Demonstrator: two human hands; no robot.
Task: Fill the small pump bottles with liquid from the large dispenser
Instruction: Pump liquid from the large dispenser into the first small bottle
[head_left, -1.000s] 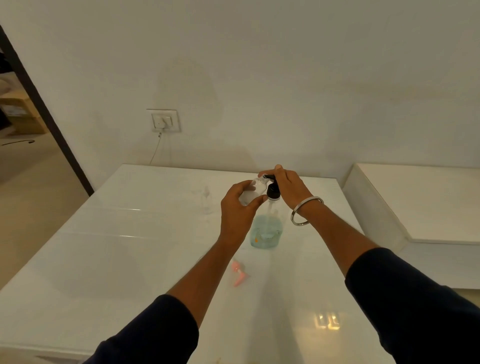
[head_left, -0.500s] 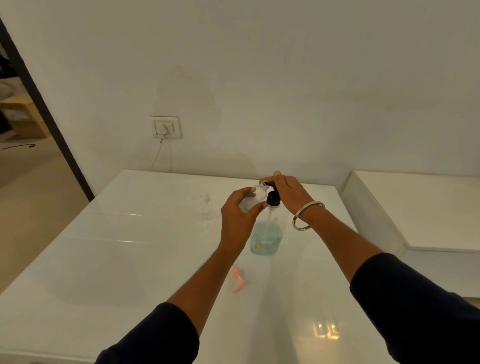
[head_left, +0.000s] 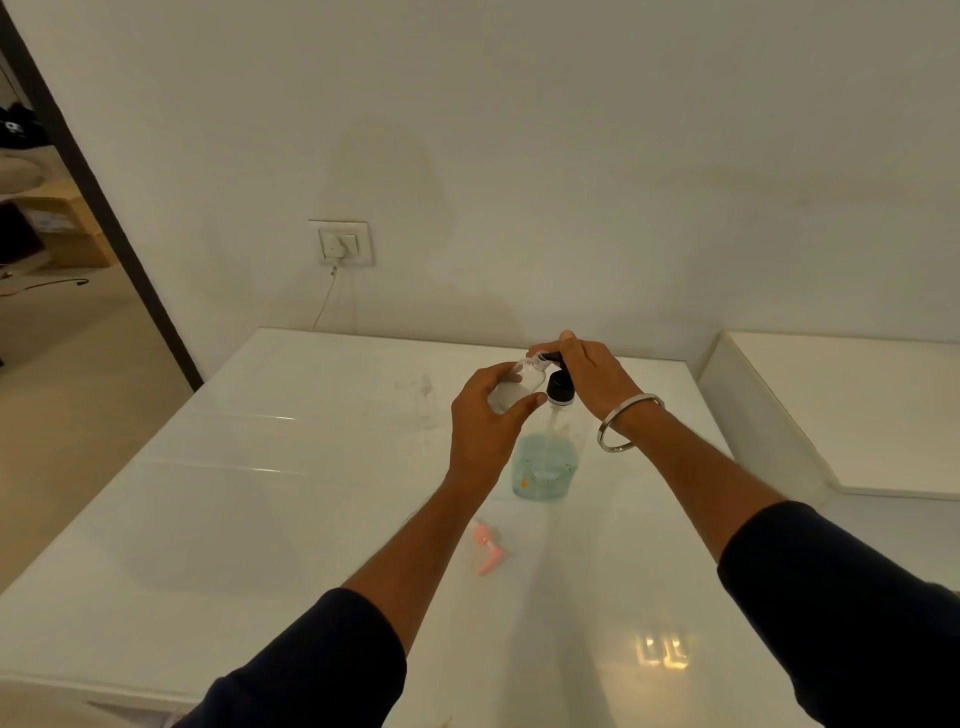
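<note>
Standing on a glossy white table (head_left: 218, 519), a large clear plastic dispenser (head_left: 544, 467) with pale blue-green liquid low in its body and a black pump head (head_left: 560, 387) is worked by a person's right hand (head_left: 592, 382), whose fingers press down over the black spout. The left hand (head_left: 485, 428) grips a small clear plastic bottle (head_left: 514, 387), fingers and thumb curled round its body, holding it tilted with its open mouth up against the spout. The dispenser, only part full, looks light enough to rock under a push, so pressing straight down on the pump head seems wise. The small bottle appears thin, light and smooth, likely slippery if wet; its middle is the sound place to hold. A second small clear bottle (head_left: 426, 402) stands to the left, well apart. A pink pump cap (head_left: 487, 553) lies on the table, nearer the person.
</note>
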